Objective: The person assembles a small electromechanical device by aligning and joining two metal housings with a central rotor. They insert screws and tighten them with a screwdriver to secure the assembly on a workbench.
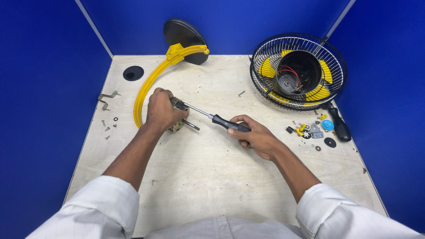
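Blue walls stood around a pale wooden table (212,177). On it, the left hand (161,110) was closed over a small metal motor part (179,116), near a curved yellow arm (148,86). The right hand (256,138) held the black handle of a screwdriver (217,119), its tip touching the part. A fan cage (297,71) and small screws (108,128) lay apart.

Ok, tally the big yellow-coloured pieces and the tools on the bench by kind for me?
Curved yellow stand arm: 1
Fan cage with yellow blades: 1
Screwdriver, right hand holds one, one lies by the cage: 2
Motor part in left hand: 1
Total: 5
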